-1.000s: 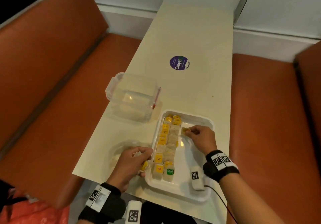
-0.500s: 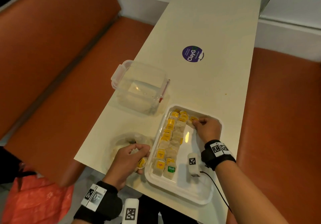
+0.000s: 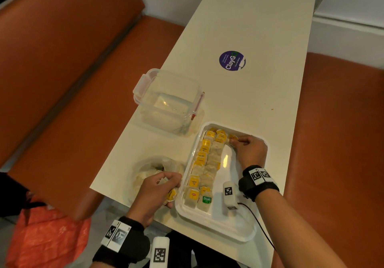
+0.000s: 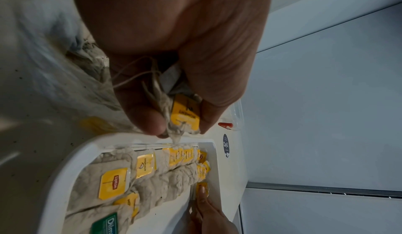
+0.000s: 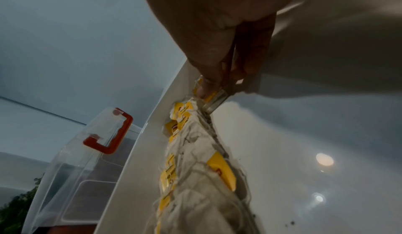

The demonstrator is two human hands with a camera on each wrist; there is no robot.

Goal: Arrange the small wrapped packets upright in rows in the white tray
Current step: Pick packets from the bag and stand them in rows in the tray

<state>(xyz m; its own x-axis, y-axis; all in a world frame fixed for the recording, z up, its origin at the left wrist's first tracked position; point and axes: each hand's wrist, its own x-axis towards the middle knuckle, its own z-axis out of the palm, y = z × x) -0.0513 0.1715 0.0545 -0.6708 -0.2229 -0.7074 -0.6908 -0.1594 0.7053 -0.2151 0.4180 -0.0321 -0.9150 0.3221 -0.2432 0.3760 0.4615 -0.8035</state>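
Note:
The white tray (image 3: 239,224) lies at the near end of the table, with two rows of tea-bag packets (image 3: 207,163) along its left side. Most packets carry yellow tags and one a green tag (image 3: 206,199). My right hand (image 3: 235,139) pinches a yellow-tagged packet (image 3: 232,137) at the tray's far end, beside the second row; in the right wrist view the fingers (image 5: 208,86) press it down. My left hand (image 3: 172,188) grips a bunch of packets (image 4: 185,114) just outside the tray's left rim, next to a clear bag (image 3: 153,168).
An empty clear plastic box (image 3: 168,103) with a red clasp stands on the table beyond the tray's left corner. A purple round sticker (image 3: 232,60) marks the table further off. Orange bench seats (image 3: 62,101) flank the table. An orange bag (image 3: 47,238) lies below left.
My right hand has carried its packet from mid-tray to the tray's far end, next to the second row. The left hand has stayed by the tray's rim with its packets.

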